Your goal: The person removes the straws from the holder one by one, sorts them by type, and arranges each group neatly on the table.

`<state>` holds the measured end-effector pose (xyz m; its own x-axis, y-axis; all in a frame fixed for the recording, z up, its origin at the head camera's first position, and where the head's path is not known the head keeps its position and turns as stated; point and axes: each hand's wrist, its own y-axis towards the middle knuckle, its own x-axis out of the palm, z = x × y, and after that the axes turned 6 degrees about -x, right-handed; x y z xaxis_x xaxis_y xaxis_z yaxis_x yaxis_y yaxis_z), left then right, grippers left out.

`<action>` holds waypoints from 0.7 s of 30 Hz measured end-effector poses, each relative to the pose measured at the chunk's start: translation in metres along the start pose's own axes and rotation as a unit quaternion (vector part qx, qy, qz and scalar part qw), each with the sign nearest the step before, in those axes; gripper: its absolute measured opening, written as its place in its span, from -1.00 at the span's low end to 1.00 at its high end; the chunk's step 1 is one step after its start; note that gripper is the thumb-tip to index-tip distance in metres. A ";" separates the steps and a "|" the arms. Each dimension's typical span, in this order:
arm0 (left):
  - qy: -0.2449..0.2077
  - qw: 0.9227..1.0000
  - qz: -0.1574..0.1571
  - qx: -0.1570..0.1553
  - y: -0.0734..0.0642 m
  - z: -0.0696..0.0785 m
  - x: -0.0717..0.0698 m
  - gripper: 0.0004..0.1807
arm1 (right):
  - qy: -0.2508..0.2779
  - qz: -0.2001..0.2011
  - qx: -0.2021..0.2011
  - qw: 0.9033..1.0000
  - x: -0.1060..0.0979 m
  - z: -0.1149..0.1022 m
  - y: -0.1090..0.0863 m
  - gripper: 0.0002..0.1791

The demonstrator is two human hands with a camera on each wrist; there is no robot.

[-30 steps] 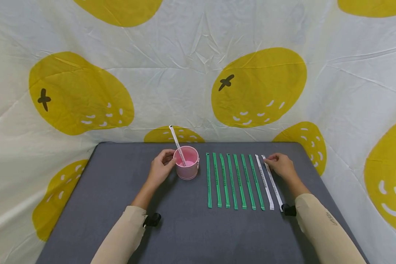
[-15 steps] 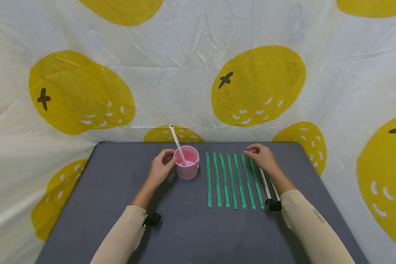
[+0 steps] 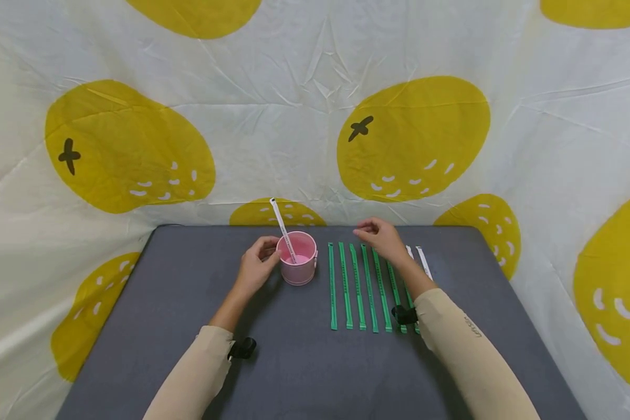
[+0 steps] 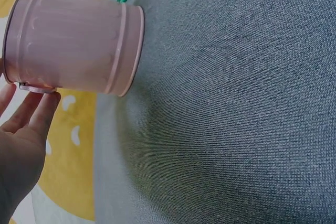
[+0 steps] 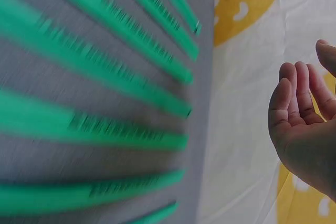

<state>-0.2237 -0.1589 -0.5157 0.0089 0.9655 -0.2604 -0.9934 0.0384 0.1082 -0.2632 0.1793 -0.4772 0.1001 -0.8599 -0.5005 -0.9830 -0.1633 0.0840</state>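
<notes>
A small pink bucket (image 3: 299, 275) stands upright on the dark table, with one slim white wrapped stick (image 3: 280, 223) leaning out of it. My left hand (image 3: 255, 262) holds the bucket's left side, thumb by the rim; in the left wrist view its fingertips (image 4: 49, 103) touch the small side handle. Right of the bucket lies a row of slim green wrapped sticks (image 3: 333, 291) with dark print. Two white ones (image 3: 424, 261) end the row, partly hidden by my right arm. Over the far ends of the green sticks, my right hand (image 3: 385, 239) hovers with loosely bent fingers and nothing between them.
The dark table (image 3: 189, 326) ends at a far edge just beyond the sticks. Behind it hangs a pale cloth (image 3: 273, 146) with yellow fruit shapes. Each wrist carries a small black camera (image 3: 243, 348).
My right hand has moved left, from the far end of the outermost white stick to above the green sticks. My left hand and the bucket have stayed in place.
</notes>
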 end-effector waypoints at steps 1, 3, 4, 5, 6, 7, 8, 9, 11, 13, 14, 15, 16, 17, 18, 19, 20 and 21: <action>0.000 1.000 0.001 0.000 0.000 0.000 0.000 -0.65 | 0.005 -0.002 -0.004 1.000 0.005 -0.004 0.003 -0.56; 0.002 1.000 0.002 0.000 -0.001 0.000 -0.001 -0.65 | 0.013 -0.006 -0.015 1.000 0.015 -0.013 0.009 -0.58; 0.003 1.000 0.003 0.000 -0.001 0.000 -0.001 -0.64 | 0.018 -0.008 -0.021 1.000 0.020 -0.017 0.012 -0.59; 0.005 1.000 0.003 -0.001 -0.001 0.000 -0.001 -0.64 | 0.030 -0.009 -0.024 0.999 0.024 -0.022 0.015 -0.60; 0.006 1.000 0.003 -0.002 -0.001 0.000 -0.001 -0.63 | 0.044 -0.010 -0.027 0.999 0.029 -0.027 0.018 -0.62; 0.006 1.000 0.002 -0.004 -0.001 0.000 -0.001 -0.63 | 0.055 -0.011 -0.032 0.998 0.033 -0.031 0.021 -0.62; 0.005 1.000 0.001 -0.006 -0.002 0.000 -0.001 -0.63 | 0.065 -0.011 -0.035 0.997 0.037 -0.035 0.024 -0.63; 0.005 1.000 0.001 -0.009 -0.002 0.000 -0.001 -0.63 | 0.076 -0.014 -0.037 0.996 0.042 -0.040 0.026 -0.63; 0.004 1.000 -0.001 -0.012 -0.002 0.000 -0.001 -0.63 | 0.090 -0.022 -0.039 0.995 0.049 -0.047 0.031 -0.62; 0.004 1.000 -0.001 -0.013 -0.003 0.000 -0.002 -0.63 | 0.086 -0.030 -0.045 0.995 0.057 -0.054 0.035 -0.61; 0.005 1.000 -0.002 -0.014 -0.003 0.000 -0.002 -0.64 | 0.084 -0.036 -0.044 0.995 0.061 -0.057 0.037 -0.61; 0.006 1.000 -0.002 -0.014 -0.003 0.000 -0.002 -0.64 | 0.081 -0.042 -0.047 0.995 0.065 -0.060 0.039 -0.62; 0.006 1.000 -0.004 -0.015 -0.003 0.000 -0.002 -0.64 | 0.076 -0.046 -0.051 0.995 0.069 -0.063 0.041 -0.62; 0.007 1.000 -0.003 -0.015 -0.003 0.000 -0.002 -0.64 | 0.072 -0.049 -0.054 0.995 0.074 -0.065 0.043 -0.62; 0.006 1.000 -0.004 -0.015 -0.003 0.000 -0.002 -0.64 | 0.068 -0.052 -0.058 0.995 0.079 -0.068 0.045 -0.61; 0.005 1.000 -0.004 -0.016 -0.003 0.000 -0.002 -0.64 | 0.065 -0.056 -0.059 0.995 0.084 -0.070 0.046 -0.61; 0.004 1.000 -0.004 -0.015 -0.003 0.000 -0.003 -0.64 | 0.064 -0.061 -0.061 0.994 0.088 -0.072 0.047 -0.61; 0.004 1.000 -0.004 -0.013 -0.003 0.000 -0.003 -0.64 | 0.059 -0.065 -0.064 0.994 0.093 -0.074 0.049 -0.61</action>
<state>-0.2209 -0.1620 -0.5149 0.0162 0.9629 -0.2694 -0.9960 0.0392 0.0803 -0.2902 0.0559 -0.4554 0.2497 -0.8774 -0.4096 -0.9339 -0.3300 0.1375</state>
